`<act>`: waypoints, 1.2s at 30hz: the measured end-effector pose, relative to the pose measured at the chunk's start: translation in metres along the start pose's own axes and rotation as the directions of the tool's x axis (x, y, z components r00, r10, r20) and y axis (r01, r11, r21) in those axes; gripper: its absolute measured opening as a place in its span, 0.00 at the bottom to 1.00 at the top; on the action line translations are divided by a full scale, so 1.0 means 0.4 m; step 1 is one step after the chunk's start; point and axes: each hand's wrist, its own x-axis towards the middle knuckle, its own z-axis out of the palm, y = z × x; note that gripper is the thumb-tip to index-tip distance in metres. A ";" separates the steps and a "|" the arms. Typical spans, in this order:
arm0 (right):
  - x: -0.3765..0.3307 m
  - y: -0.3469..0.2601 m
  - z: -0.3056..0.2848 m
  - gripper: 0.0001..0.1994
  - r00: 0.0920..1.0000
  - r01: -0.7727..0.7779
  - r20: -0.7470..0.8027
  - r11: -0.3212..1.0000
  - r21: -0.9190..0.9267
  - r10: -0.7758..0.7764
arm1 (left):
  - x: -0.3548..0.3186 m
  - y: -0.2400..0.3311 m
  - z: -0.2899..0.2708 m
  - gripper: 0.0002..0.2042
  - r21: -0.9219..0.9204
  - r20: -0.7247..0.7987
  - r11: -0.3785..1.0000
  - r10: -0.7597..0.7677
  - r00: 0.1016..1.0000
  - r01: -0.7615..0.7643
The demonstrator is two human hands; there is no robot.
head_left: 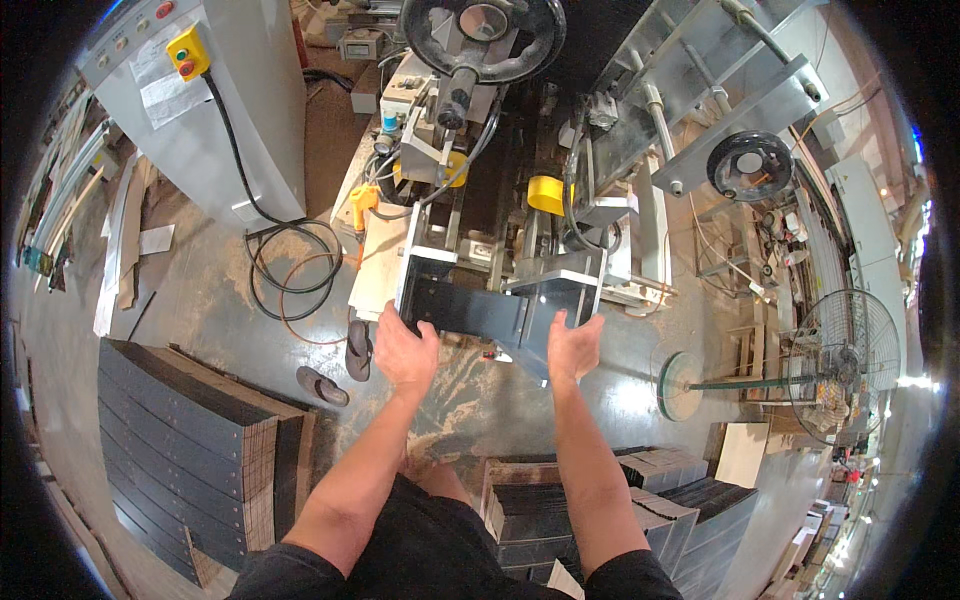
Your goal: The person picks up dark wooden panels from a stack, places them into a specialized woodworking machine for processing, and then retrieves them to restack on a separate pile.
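My left hand (405,358) is closed at the near left corner of a black board (470,309), thumb on top and most fingers hidden. The board spans the gap between two upright metal side guides at the front of a machine. My right hand (574,348) closes around the near edge of a dark panel (538,335) beside the board's right end, thumb pointing away from me. Whether this panel is joined to the board I cannot tell. The left guide (407,262) and the right guide (580,277) have pale metal edges.
A large black handwheel (482,35) overhangs the machine. Stacked black boards stand at the left (170,440) and right (625,520) of my legs. A grey control cabinet (215,120) trails a looped cable. Slippers (322,385) lie on the floor; a pedestal fan (840,365) stands right.
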 end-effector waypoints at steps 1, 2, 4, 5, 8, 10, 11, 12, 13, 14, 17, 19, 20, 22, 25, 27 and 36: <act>0.000 -0.001 -0.011 0.25 1.000 -0.011 0.012 1.000 0.005 0.011 | -0.005 0.009 -0.005 0.29 0.000 0.019 1.000 -0.019 1.000 0.019; -0.009 -0.010 -0.022 0.26 0.998 -0.025 0.059 1.000 -0.006 0.025 | -0.003 0.016 -0.021 0.29 0.016 0.045 0.999 -0.041 0.998 0.040; -0.007 -0.008 -0.013 0.26 0.999 -0.011 0.045 1.000 -0.015 0.011 | -0.007 0.005 -0.010 0.29 0.015 -0.003 1.000 -0.016 1.000 0.016; -0.007 -0.015 -0.013 0.25 0.999 -0.004 0.033 1.000 -0.015 0.005 | -0.006 -0.003 -0.002 0.29 0.012 -0.029 1.000 0.001 1.000 0.000; -0.003 -0.006 -0.007 0.25 0.999 -0.018 0.043 1.000 -0.025 0.019 | -0.009 -0.005 0.011 0.28 0.005 -0.067 0.999 0.033 0.997 -0.033; -0.002 -0.015 -0.007 0.25 0.999 -0.008 0.050 1.000 0.000 0.008 | -0.004 -0.001 0.003 0.28 -0.001 -0.070 1.000 0.024 0.997 -0.024; -0.007 -0.016 -0.019 0.26 0.998 -0.012 0.062 1.000 0.011 0.012 | -0.010 0.002 -0.003 0.27 -0.003 -0.027 1.000 -0.003 1.000 0.003; -0.009 -0.013 -0.021 0.26 0.997 -0.017 0.074 1.000 0.022 0.016 | -0.017 0.007 -0.010 0.27 -0.004 0.015 1.000 -0.030 0.999 0.030; 0.005 -0.022 -0.022 0.26 0.999 -0.019 0.045 1.000 0.024 0.018 | -0.001 0.022 -0.012 0.27 -0.022 0.042 0.999 -0.045 0.998 0.045; 0.000 -0.013 -0.014 0.26 0.999 -0.020 0.036 1.000 0.015 0.020 | -0.010 0.003 0.000 0.27 0.004 -0.065 1.000 0.024 0.998 -0.023; -0.010 -0.009 -0.006 0.27 0.997 0.000 0.082 1.000 0.015 -0.002 | -0.008 -0.014 0.024 0.28 0.028 -0.055 0.999 0.016 0.998 -0.015; -0.003 -0.003 -0.004 0.27 1.000 0.014 0.003 0.999 0.038 -0.014 | -0.006 -0.001 0.013 0.30 0.017 0.020 0.999 -0.036 0.999 0.036; 0.001 -0.003 -0.001 0.27 1.000 0.013 0.005 0.999 0.031 -0.014 | 0.000 0.005 0.012 0.30 0.013 0.051 0.998 -0.062 0.997 0.061; -0.001 -0.010 -0.004 0.27 1.000 -0.003 0.029 1.000 0.020 0.003 | -0.010 -0.005 0.006 0.30 0.003 0.048 0.998 -0.063 0.997 0.063; -0.026 -0.010 -0.012 0.28 0.997 -0.017 0.071 1.000 0.005 0.017 | -0.020 -0.030 0.018 0.29 0.034 -0.023 0.999 -0.012 1.000 0.013; 0.003 0.006 0.009 0.28 1.000 0.018 0.017 1.000 0.025 -0.019 | 0.012 0.000 0.030 0.29 0.003 -0.043 1.000 0.010 0.999 -0.010; 0.012 0.018 0.020 0.31 1.000 0.012 -0.018 1.000 0.025 -0.012 | -0.016 0.005 0.022 0.29 0.074 -0.022 0.997 0.027 0.999 -0.026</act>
